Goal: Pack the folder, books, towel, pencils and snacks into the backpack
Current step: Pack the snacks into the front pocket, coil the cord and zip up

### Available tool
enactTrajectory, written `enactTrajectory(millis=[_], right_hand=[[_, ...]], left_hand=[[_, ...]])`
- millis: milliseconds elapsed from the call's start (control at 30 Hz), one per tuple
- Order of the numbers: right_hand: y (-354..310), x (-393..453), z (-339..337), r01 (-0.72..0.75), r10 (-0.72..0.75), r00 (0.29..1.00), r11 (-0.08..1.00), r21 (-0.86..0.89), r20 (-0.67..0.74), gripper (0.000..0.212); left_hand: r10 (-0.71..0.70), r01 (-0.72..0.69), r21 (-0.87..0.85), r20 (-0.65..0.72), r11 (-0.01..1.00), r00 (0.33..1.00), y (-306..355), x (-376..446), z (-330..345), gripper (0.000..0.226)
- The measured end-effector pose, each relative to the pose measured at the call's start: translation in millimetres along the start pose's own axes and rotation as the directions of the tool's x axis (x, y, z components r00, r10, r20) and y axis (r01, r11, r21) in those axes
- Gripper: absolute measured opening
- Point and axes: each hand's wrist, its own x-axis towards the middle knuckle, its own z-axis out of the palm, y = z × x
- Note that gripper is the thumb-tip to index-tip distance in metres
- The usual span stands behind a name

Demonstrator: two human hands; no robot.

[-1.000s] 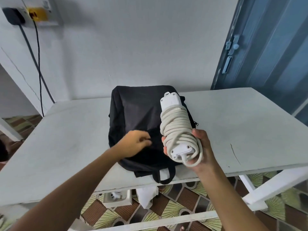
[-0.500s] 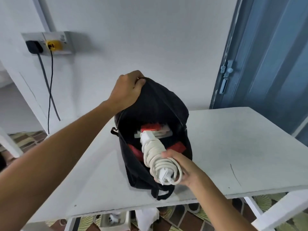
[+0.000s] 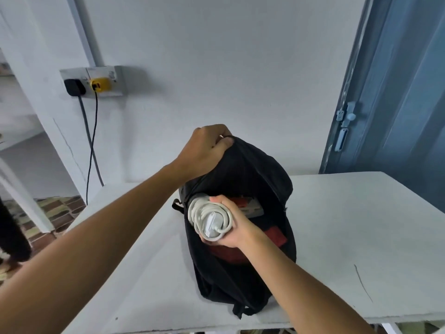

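White table against grey wall; blue door right.

The far end of the coiled white cord bundle disappears inside the black backpack. The right hand and forearm cover much of the red things inside; what they are cannot be told. The left hand hides the backpack's top edge. The counter is cut off at the bottom edge.

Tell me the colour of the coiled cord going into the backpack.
Off-white coiled cord, clearest in the head view.
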Motion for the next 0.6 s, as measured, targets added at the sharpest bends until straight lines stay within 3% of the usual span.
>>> enactTrajectory(millis=[167, 233, 400, 467, 533, 600], right_hand=[[-13.9, 55.2, 10.6, 0.051, -0.071, 0.991, 0.984, -0.170, -0.112, 0.050], [-15.5, 62.0, 17.4, 0.099, -0.157, 0.973, 0.946, -0.309, -0.171, 0.044], [-10.8, 74.8, 18.6, 0.287, -0.441, 0.812, 0.872, -0.396, -0.383, 0.047], [-1.8, 64.5, 19.1, 0.385, -0.503, 0.807, 0.845, -0.371, -0.308, 0.058], [14.0, 58.3, 8.1, 0.399, -0.449, 0.877, 0.878, -0.264, -0.170, 0.078], [27.7, 52.1, -7.4, 0.389, -0.429, 0.903, 0.841, -0.376, -0.025, 0.099]], left_hand=[[-0.057, 0.057, -0.078, 0.003, 0.995, 0.998, -1.9, -4.3, 2.1, 0.015], [-0.070, 0.072, -0.103, 0.027, 0.992, 0.997, 0.0, -5.5, 3.0, 0.015], [-0.080, 0.087, -0.134, 0.058, 0.987, 0.995, 0.6, -6.9, 3.3, 0.015], [-0.099, 0.105, -0.135, 0.052, 0.985, 0.994, -3.7, -6.0, 0.8, 0.016], [-0.115, 0.121, -0.130, 0.048, 0.984, 0.992, -8.8, -5.8, -0.4, 0.017], [-0.130, 0.136, -0.137, 0.047, 0.981, 0.990, -12.4, -6.7, 0.0, 0.017]])
